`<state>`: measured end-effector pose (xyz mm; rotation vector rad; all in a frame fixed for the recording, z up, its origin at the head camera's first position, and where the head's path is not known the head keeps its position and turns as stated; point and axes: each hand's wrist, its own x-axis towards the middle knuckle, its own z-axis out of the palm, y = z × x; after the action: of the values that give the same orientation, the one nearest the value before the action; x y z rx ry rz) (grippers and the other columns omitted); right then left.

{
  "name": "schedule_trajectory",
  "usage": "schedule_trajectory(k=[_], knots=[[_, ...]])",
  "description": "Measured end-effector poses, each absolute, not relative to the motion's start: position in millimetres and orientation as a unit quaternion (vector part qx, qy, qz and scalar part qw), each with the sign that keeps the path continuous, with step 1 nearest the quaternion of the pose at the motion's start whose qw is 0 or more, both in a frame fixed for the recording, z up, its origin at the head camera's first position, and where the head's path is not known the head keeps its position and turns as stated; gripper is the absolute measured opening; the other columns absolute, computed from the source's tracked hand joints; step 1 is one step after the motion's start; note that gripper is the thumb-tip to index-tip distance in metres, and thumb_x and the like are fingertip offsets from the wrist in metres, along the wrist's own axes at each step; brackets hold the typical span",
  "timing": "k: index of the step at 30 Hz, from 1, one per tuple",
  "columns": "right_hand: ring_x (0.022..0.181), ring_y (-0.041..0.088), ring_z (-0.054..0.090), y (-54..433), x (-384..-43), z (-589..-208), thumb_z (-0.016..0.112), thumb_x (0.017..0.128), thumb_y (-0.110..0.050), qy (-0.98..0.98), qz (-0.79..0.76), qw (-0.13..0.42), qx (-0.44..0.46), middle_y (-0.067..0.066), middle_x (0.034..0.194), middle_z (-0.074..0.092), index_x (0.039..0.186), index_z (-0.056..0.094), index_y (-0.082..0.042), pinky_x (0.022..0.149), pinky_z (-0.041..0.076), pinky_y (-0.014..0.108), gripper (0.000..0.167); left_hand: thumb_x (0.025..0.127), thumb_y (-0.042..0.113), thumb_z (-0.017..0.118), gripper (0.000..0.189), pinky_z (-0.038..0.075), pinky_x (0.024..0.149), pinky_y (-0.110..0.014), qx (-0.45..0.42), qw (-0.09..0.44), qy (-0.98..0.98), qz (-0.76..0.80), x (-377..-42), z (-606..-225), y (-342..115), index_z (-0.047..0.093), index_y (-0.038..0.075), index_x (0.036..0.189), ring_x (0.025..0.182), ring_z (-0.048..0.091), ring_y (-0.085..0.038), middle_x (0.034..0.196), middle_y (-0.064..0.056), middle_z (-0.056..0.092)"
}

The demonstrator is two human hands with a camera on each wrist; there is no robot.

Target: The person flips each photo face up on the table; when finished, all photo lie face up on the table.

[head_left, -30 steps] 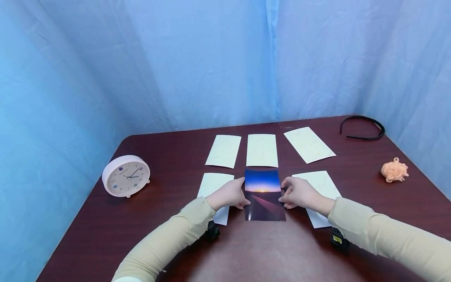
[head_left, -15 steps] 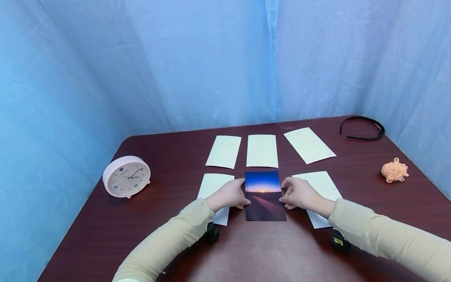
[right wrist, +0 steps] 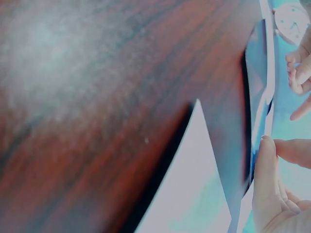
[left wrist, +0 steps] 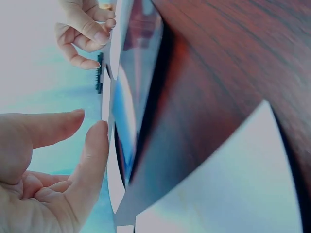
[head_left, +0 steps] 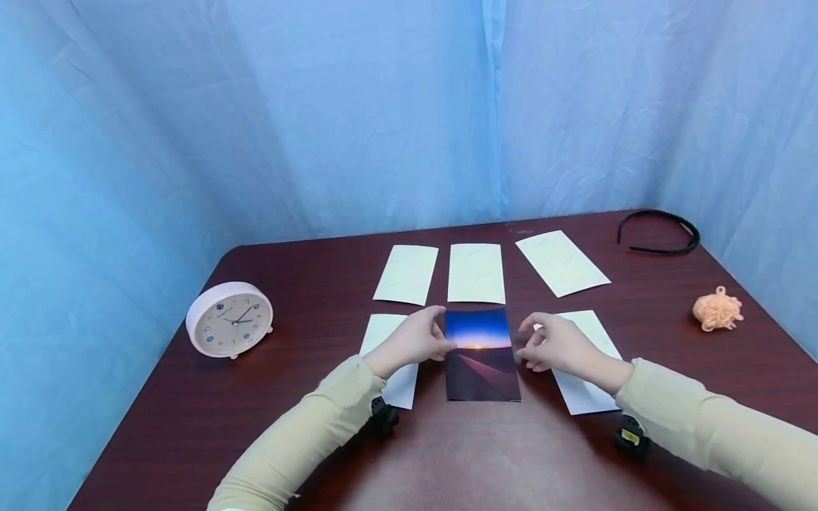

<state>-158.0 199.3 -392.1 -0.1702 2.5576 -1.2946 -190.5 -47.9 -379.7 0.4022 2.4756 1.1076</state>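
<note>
In the head view, a glossy sunset photo (head_left: 482, 363) lies on the dark red table (head_left: 319, 284), between the two hands; its long axis runs away from the person, with the blue sky at the far end and the dark ground at the near end. The left hand (head_left: 415, 342) has its fingertips over the photo's left edge, while the right hand (head_left: 561, 346) is just beside the right edge, thumb and forefinger bent and apart. Five pale cards (head_left: 406, 275) lie around: three in the far row, of which the right one is turned aslant, and one partly under each hand. A white clock (head_left: 231, 321) stands at the left; a black headband (head_left: 694, 238) and a peach yarn ball (head_left: 718, 310) lie at the right. The left wrist view shows what the head view hides: a small gap between the two nearest left fingertips, with nothing inside it, and a dark shadow along the photo's edge. The right hand is there loosely bent, holding nothing. In the right wrist view, two right fingertips come close together before the photo's bluish strip; whether they touch each other, I cannot tell.
</note>
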Motion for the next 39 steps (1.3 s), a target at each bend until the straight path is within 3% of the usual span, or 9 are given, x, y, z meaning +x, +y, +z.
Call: schedule_trajectory(k=[10,17,23,27,33,35,36,39], knots=[[0.066,0.020,0.067,225,-152,-375,0.070,0.082,-0.010,0.893,-0.432,0.114,-0.062,0.009,0.078,0.065,0.120,0.049,0.009,0.062,0.057,0.030,0.047,0.086,0.016,0.070,0.067,0.056,0.068,-0.026,0.145,0.170,0.883,0.413,-184,-369,-38,0.038,0.003,0.142,0.066,0.067,-0.013,0.078,-0.003,0.061],[0.069,0.017,0.066,249,-147,-370,0.071,0.082,-0.016,0.914,-0.393,0.085,-0.061,0.005,0.080,0.066,0.119,0.052,0.004,0.061,0.054,0.026,0.046,0.085,0.015,0.071,0.066,0.055,0.067,-0.025,0.154,0.161,0.865,0.449,-178,-371,-28,0.039,0.004,0.142,0.072,0.068,-0.018,0.081,-0.003,0.062],[0.071,0.007,0.062,278,-142,-373,0.072,0.083,-0.018,0.931,-0.354,0.051,-0.067,0.003,0.084,0.066,0.118,0.054,0.004,0.059,0.049,0.022,0.046,0.085,0.018,0.071,0.064,0.050,0.067,-0.021,0.182,0.145,0.857,0.459,-173,-373,-17,0.042,0.005,0.140,0.084,0.065,-0.016,0.098,-0.006,0.062],[0.074,0.000,0.058,296,-138,-375,0.074,0.082,-0.020,0.943,-0.321,0.026,-0.083,0.005,0.088,0.065,0.116,0.056,0.002,0.060,0.049,0.021,0.045,0.086,0.022,0.069,0.065,0.051,0.070,-0.021,0.185,0.163,0.845,0.474,-168,-372,-7,0.040,0.008,0.142,0.099,0.065,-0.016,0.116,-0.009,0.060],[0.089,0.002,0.058,318,-135,-379,0.078,0.078,-0.028,0.952,-0.281,0.003,-0.121,0.014,0.104,0.063,0.119,0.056,-0.002,0.072,0.053,0.024,0.053,0.088,0.022,0.068,0.065,0.053,0.083,-0.024,0.188,0.190,0.823,0.501,-162,-376,11,0.036,0.009,0.144,0.109,0.063,-0.018,0.132,-0.013,0.053],[0.095,-0.002,0.053,324,-134,-382,0.080,0.076,-0.031,0.952,-0.273,-0.003,-0.139,0.016,0.110,0.062,0.120,0.056,-0.003,0.077,0.051,0.020,0.057,0.087,0.020,0.069,0.066,0.052,0.086,-0.024,0.191,0.191,0.824,0.499,-159,-376,19,0.037,0.008,0.144,0.111,0.062,-0.020,0.133,-0.013,0.052],[0.098,0.002,0.054,326,-134,-384,0.081,0.074,-0.032,0.952,-0.269,-0.004,-0.149,0.017,0.113,0.061,0.121,0.056,-0.003,0.079,0.050,0.017,0.060,0.087,0.021,0.069,0.066,0.051,0.087,-0.024,0.192,0.190,0.826,0.494,-157,-375,23,0.038,0.008,0.143,0.112,0.061,-0.021,0.133,-0.013,0.052],[0.106,0.020,0.055,331,-132,-389,0.083,0.070,-0.033,0.950,-0.258,0.001,-0.176,0.021,0.119,0.057,0.124,0.053,-0.001,0.086,0.051,0.032,0.070,0.085,0.020,0.071,0.066,0.050,0.090,-0.023,0.202,0.189,0.832,0.482,-152,-374,35,0.039,0.007,0.142,0.115,0.059,-0.022,0.132,-0.013,0.053]])
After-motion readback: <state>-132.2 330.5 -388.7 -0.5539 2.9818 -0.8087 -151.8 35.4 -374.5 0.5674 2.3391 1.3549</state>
